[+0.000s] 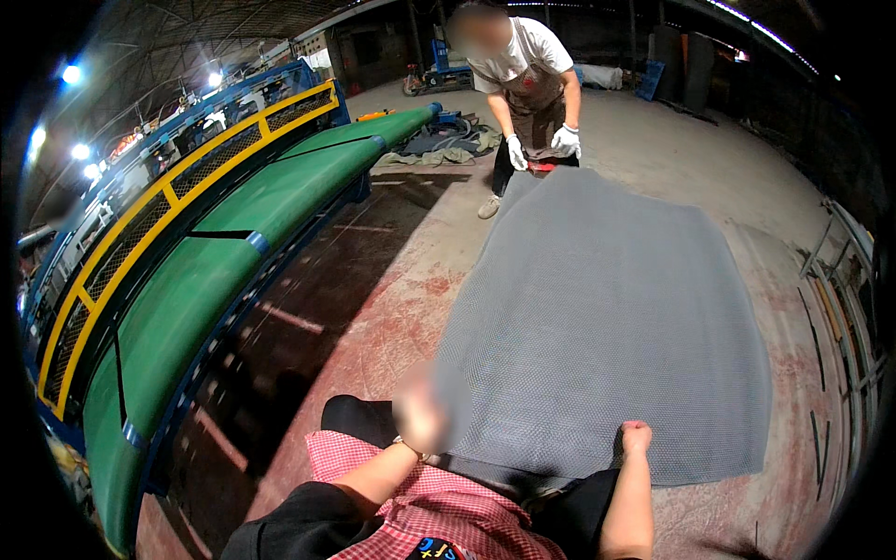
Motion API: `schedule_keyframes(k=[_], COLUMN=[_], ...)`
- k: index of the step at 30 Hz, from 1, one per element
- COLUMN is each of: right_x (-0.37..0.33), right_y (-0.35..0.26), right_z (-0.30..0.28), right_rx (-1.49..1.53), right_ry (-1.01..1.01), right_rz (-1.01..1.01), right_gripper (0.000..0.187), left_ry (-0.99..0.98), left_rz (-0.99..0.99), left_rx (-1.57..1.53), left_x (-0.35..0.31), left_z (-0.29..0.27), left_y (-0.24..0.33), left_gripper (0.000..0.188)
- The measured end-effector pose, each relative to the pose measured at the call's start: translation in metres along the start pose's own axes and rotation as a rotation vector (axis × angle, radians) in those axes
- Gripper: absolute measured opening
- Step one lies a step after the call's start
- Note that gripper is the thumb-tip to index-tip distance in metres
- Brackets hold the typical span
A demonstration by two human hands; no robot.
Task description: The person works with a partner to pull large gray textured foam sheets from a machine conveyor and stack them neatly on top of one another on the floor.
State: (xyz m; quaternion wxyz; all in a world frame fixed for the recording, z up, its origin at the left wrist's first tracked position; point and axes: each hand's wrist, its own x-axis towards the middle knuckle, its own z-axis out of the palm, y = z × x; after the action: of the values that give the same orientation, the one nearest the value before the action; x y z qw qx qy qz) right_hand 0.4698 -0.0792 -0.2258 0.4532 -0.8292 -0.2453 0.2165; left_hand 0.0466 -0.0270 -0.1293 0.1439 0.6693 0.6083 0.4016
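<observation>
A large grey textured mat [607,327] stretches between me and a co-worker. My right hand [637,436] is closed in a fist on the mat near its front edge. At the mat's near left corner is my left hand [425,411], its fingers lost in a blur, so its grip does not show. Facing me at the far end, a co-worker in a white shirt and brown apron [532,70] bends over the mat's far edge. White gloves [566,140] cover that person's hands, and a small red object [541,168] shows between them.
Along the left runs a long machine with a green belt [233,280] and a yellow guard rail [173,201]. Metal frames [845,317] stand at the right edge. Behind the belt's far end lies a heap of cloth [448,140]. The concrete floor [411,327] has reddish stains.
</observation>
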Motion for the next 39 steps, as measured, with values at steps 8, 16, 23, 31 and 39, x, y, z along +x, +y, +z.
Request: schedule_keyframes(k=[8, 16, 23, 31, 39], right_x=[0.011, -0.003, -0.008, 0.021, 0.015], right_y=[0.014, -0.008, -0.014, 0.024, 0.011], right_z=[0.001, -0.006, 0.005, -0.003, 0.003], right_rx=[-0.019, -0.116, -0.072, -0.033, -0.099], right_ry=[0.014, 0.038, 0.041, 0.047, 0.044], right_rz=[0.014, -0.001, -0.082, -0.003, 0.004], right_gripper=[0.007, 0.009, 0.014, 0.014, 0.012], left_ry=[-0.184, -0.519, -0.509, -0.455, -0.39], left_rz=[0.313, 0.516, 0.429, 0.449, 0.343], left_rx=[-0.037, -0.088, -0.09, -0.126, -0.209], left_x=[-0.002, -0.002, -0.015, -0.002, -0.007], left_z=[0.008, 0.036, 0.033, 0.028, 0.006], left_y=[0.014, 0.075, 0.059, 0.068, 0.047], left_gripper=[0.016, 0.014, 0.018, 0.017, 0.017])
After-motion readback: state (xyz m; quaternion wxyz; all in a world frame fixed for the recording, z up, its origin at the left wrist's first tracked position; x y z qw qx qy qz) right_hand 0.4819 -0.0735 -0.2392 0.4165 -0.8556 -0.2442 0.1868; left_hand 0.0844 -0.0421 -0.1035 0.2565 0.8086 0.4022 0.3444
